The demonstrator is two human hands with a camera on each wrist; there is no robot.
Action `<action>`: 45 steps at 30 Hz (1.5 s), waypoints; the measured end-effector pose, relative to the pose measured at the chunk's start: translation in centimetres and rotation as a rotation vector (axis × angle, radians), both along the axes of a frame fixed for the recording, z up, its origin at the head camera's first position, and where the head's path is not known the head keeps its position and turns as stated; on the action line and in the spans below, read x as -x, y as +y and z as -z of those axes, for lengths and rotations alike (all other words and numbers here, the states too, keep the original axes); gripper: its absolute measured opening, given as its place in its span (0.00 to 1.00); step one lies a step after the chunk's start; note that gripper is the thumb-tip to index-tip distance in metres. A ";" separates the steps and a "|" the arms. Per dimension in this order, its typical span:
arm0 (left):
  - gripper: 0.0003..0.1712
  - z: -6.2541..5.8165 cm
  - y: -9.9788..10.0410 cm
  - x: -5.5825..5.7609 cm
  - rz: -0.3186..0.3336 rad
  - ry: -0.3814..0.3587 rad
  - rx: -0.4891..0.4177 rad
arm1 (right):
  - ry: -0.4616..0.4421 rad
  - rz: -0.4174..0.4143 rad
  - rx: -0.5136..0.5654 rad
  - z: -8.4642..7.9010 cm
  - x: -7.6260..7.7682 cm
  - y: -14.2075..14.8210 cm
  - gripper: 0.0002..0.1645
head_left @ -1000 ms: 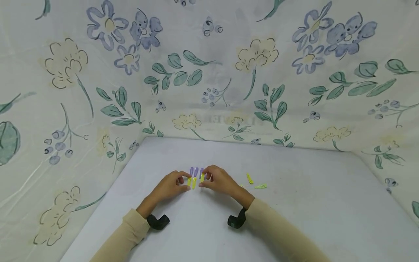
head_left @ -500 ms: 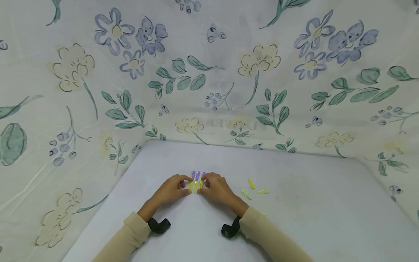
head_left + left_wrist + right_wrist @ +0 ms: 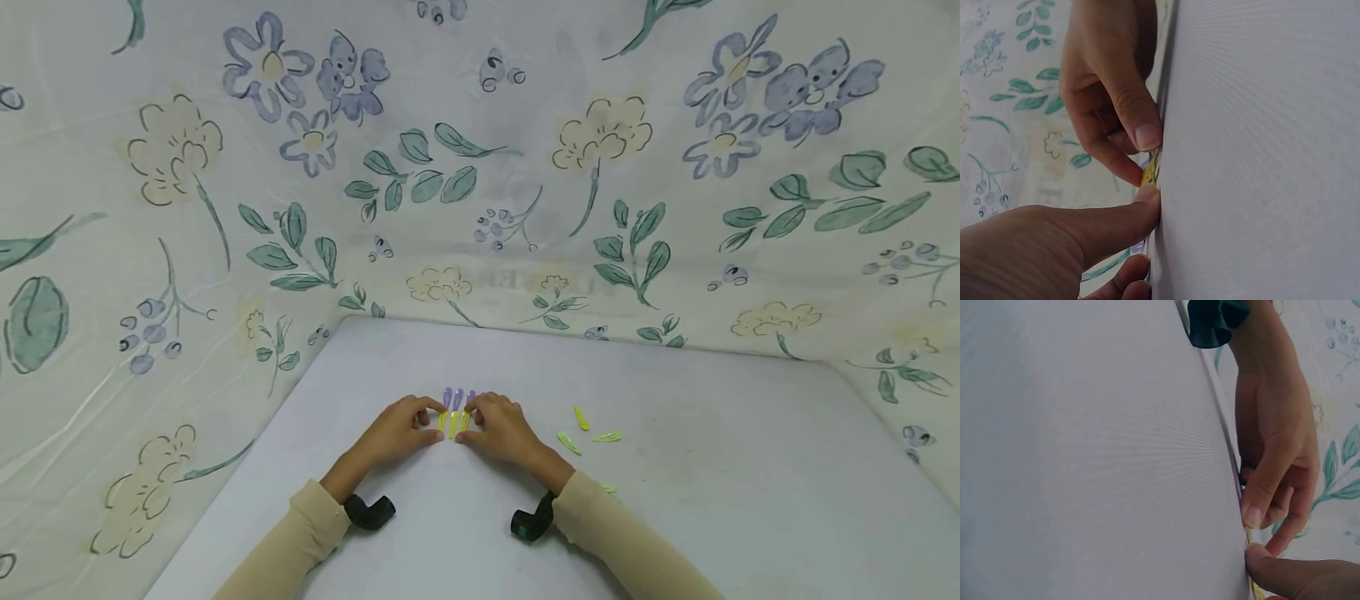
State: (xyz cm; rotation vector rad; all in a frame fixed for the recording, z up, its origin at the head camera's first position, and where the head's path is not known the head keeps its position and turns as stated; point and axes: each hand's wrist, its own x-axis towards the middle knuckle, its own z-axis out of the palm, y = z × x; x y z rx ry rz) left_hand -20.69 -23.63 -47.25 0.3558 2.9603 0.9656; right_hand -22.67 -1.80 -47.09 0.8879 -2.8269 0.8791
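In the head view, a short row of yellow hair clips (image 3: 453,426) lies on the white table, just below a row of purple hair clips (image 3: 458,398). My left hand (image 3: 397,429) pinches the leftmost yellow clip (image 3: 442,421) between thumb and index finger. Opposite it, my right hand (image 3: 504,429) pinches the yellow clip (image 3: 466,420) at the row's right end and partly covers the purple clips there. The left wrist view shows both thumbs close together, with yellow clip (image 3: 1149,172) surface between them. In the right wrist view the clips are mostly hidden.
Several loose yellow-green clips lie right of my right hand, among them an upright one (image 3: 582,418), a slanted one (image 3: 568,442) and a flat one (image 3: 607,437). Another (image 3: 609,490) is partly behind the right sleeve. Flowered sheeting (image 3: 525,192) rises behind the table (image 3: 720,467).
My right hand has brought its yellow clip leftward, closer to the middle one in the row. The left hand stays at the leftmost clip. The head view has shifted slightly.
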 end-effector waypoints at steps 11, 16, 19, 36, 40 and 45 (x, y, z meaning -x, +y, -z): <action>0.23 -0.2 0.4 -0.1 0.013 0.001 -0.015 | 0.027 0.006 -0.074 0.1 0.0 0.3 0.27; 0.23 -0.1 0.4 0.1 0.003 0.000 -0.004 | 0.034 -0.001 -0.089 0.0 0.0 0.3 0.28; 0.23 -0.1 0.4 0.1 -0.004 -0.004 -0.005 | 0.032 -0.010 -0.085 -0.1 0.0 0.3 0.27; 0.23 -0.2 0.1 0.0 -0.014 -0.017 -0.007 | -0.021 -0.042 -0.068 -0.9 -0.2 0.3 0.32; 0.23 -0.3 0.1 -0.1 -0.013 -0.020 -0.007 | -0.099 -0.060 -0.050 -1.9 -0.4 0.7 0.32; 0.23 -0.5 0.2 -0.2 -0.012 -0.030 -0.012 | -0.118 -0.095 -0.009 -3.7 -0.9 1.7 0.31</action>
